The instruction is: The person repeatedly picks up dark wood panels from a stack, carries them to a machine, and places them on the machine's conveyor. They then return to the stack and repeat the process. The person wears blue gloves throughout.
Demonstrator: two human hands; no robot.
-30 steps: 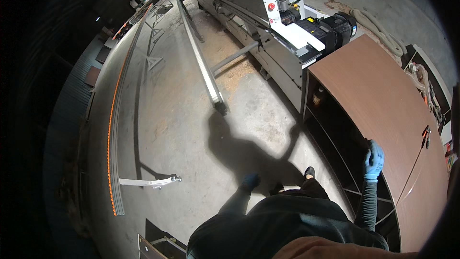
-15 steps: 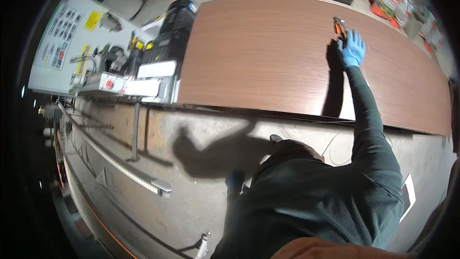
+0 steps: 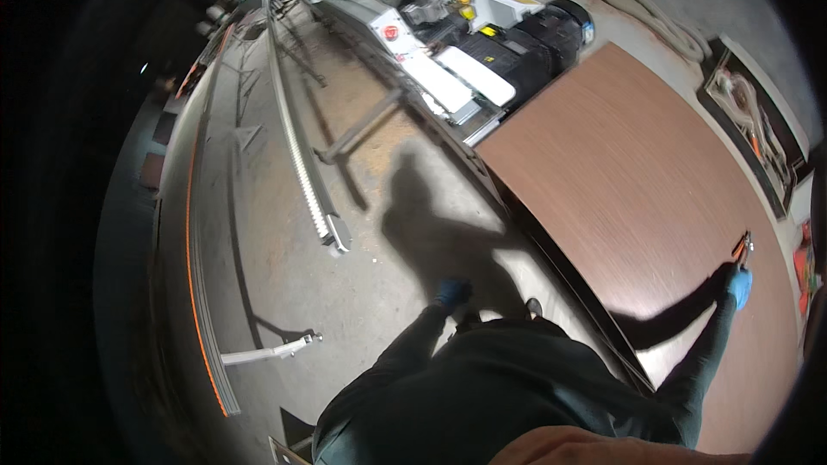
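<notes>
- Right hand [image 3: 740,288]: blue glove, extended over the brown worktop [image 3: 603,164] toward its far right part.
- Plier-like tool [image 3: 743,248]: orange on its handles, at the fingertip end of your right hand, above or on the worktop surface. You appear to be touching it; whether your fingers are clamped around it cannot be told at this size.
- Left hand [image 3: 452,293]: blue glove, low beside your body, over the concrete floor [image 3: 353,319]. Finger closure cannot be made out; nothing seen in it.
- Your two hands are well apart, one on each side of your torso.
- Arm shadow [image 3: 685,319]: dark band across the worktop, meeting your right hand.
- Dark tray [image 3: 743,151]: beyond the worktop's far edge, with pale tubing [image 3: 743,108] inside.
- Machine: black motor [image 3: 551,34] near the worktop's upper left corner; red button [image 3: 391,33] on a pale panel farther left.
- Roller track [image 3: 301,164]: pale rollers, slanting away over the floor, ahead of your left hand and to its left.
</notes>
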